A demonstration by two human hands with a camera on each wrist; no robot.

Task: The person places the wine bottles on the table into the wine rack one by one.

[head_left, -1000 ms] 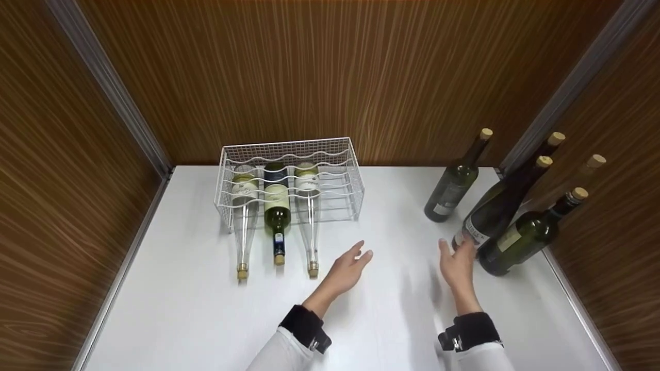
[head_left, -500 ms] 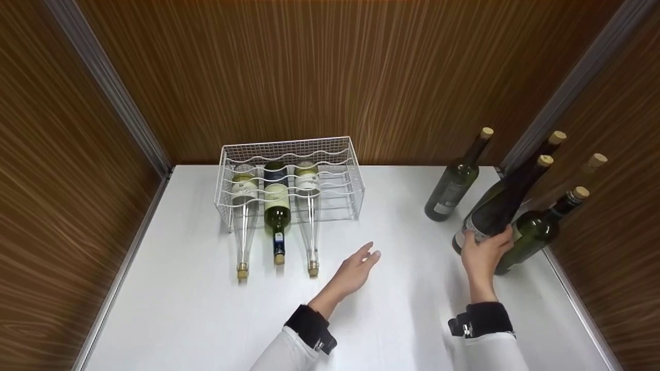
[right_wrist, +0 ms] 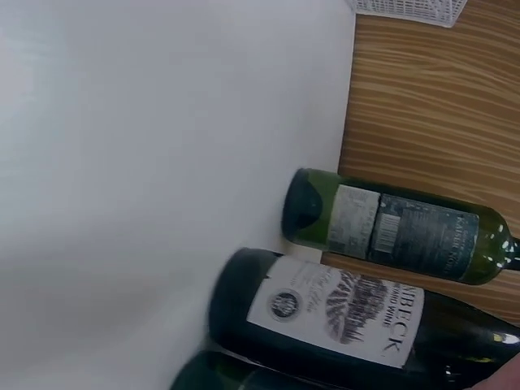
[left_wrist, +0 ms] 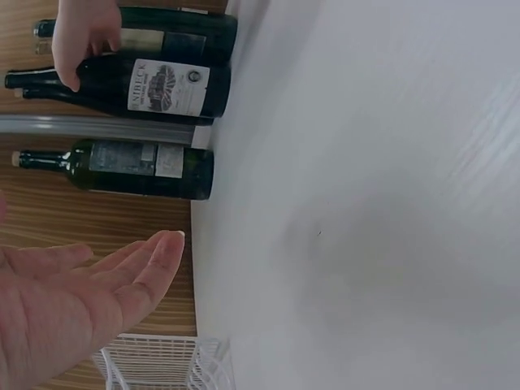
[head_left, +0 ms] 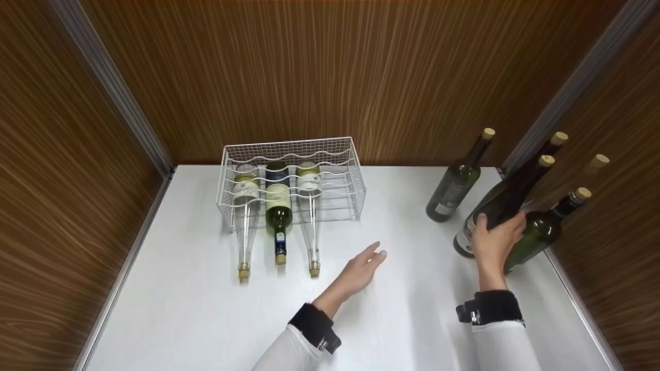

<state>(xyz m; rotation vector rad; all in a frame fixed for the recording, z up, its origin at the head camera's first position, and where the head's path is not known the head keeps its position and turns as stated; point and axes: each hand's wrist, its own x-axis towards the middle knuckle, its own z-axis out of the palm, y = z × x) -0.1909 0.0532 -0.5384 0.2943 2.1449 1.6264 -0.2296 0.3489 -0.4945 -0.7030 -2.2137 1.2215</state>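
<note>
My right hand (head_left: 496,246) grips a tall dark wine bottle (head_left: 499,202) with a cork stopper, thumb on its left side and fingers round the other. In the right wrist view this bottle (right_wrist: 333,313) shows a white label with a drawn picture. It stands upright on the table among the others. A green wine bottle (head_left: 533,239) is just to the right, partly hidden behind the hand. My left hand (head_left: 357,273) hovers over the white table, fingers extended and holding nothing; the left wrist view shows its palm (left_wrist: 73,317).
A white wire rack (head_left: 356,180) on the left holds three bottles lying down, necks toward me, among them a dark green bottle (head_left: 279,216). Another green bottle (head_left: 454,188) stands behind the gripped one. Further corked bottles are in the right corner by the wood-grain wall (head_left: 330,72).
My right hand has moved up and right from beside the dark wine bottle and closed round it. The bottle has barely moved. The left hand has drifted slightly right.
</note>
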